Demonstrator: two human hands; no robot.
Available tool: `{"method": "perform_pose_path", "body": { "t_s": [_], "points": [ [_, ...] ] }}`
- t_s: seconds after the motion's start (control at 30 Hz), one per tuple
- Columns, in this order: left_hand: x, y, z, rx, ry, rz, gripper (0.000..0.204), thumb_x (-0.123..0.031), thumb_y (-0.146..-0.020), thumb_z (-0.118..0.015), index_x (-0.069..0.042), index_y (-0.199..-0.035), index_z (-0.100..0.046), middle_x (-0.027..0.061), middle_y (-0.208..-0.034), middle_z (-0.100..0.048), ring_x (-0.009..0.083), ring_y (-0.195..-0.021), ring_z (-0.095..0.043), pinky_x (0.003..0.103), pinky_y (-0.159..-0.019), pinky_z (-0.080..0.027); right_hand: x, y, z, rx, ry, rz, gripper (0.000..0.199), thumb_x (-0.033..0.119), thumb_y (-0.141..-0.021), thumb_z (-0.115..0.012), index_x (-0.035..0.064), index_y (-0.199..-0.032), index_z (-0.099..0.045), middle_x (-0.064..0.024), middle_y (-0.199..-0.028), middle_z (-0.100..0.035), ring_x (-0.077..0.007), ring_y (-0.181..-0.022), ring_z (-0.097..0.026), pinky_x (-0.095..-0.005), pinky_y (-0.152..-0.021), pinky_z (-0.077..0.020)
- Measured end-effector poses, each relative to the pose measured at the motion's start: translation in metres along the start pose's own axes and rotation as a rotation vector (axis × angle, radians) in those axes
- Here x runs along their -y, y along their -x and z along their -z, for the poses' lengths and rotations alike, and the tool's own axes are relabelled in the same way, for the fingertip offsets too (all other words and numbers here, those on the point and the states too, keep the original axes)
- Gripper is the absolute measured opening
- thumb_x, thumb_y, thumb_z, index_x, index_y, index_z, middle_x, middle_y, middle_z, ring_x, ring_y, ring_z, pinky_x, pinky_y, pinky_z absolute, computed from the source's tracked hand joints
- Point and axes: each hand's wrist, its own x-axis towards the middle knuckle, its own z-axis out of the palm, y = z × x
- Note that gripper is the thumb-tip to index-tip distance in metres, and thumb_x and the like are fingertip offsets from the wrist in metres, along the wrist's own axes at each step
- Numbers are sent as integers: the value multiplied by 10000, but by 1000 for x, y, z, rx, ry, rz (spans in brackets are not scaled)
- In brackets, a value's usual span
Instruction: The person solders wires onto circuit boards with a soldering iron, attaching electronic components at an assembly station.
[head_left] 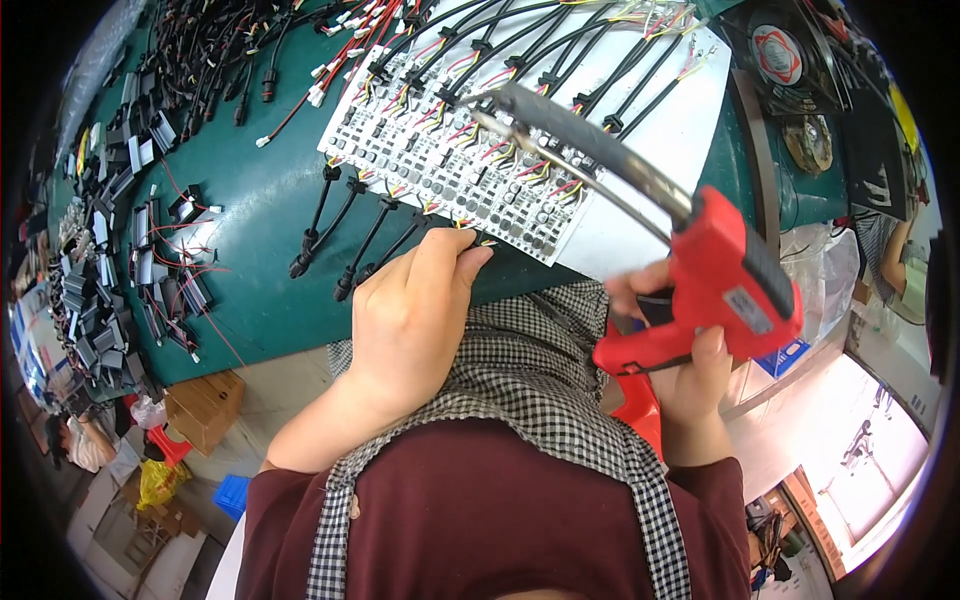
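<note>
A red plastic soldering gun with a long dark metal barrel sits at centre right of the frame, its tip over a white perforated board of small grey parts and coloured wires at upper centre, fringed by glossy black cables. The board lies near the green table edge, with bare green surface to its left before piled black connectors. The right hand has its fingers wrapped around the gun's grip, while the left hand, knuckles up, pinches wire ends at the board's lower edge.

The left hand hides its fingertips; the circuit panel's components are too small to tell.
</note>
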Motion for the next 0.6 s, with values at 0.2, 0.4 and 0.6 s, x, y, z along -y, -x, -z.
{"method": "perform_pose_path", "body": {
  "t_s": [0.2, 0.4, 0.6],
  "points": [
    [-3, 0, 4, 50, 15, 50, 131, -39, -788, -662, -7, -881, -575, 86, -656, -585, 179, -508, -541, 271, -485, -417, -1, -33, -19, 106, -235, 34, 554, 357, -884, -511, -20, -1273, -394, -167, -1211, -512, -427, -1226, -399, -452, -1005, -366],
    [0, -5, 9, 162, -49, 40, 175, -75, -772, -675, -37, -892, -554, 72, -650, -577, 193, -537, -551, 298, -478, -418, -9, -39, -21, 84, -251, 16, 529, 321, -896, -495, -16, -1288, -382, -183, -1234, -506, -414, -1230, -402, -469, -1026, -333],
    [13, -8, 6, 201, 166, 48, 205, -74, -779, -660, -46, -940, -537, 80, -660, -574, 246, -574, -579, 326, -509, -434, -9, -39, -21, 70, -266, -12, 508, 298, -906, -492, -21, -1287, -383, -191, -1241, -502, -409, -1224, -411, -485, -1019, -335]
  ]
}}
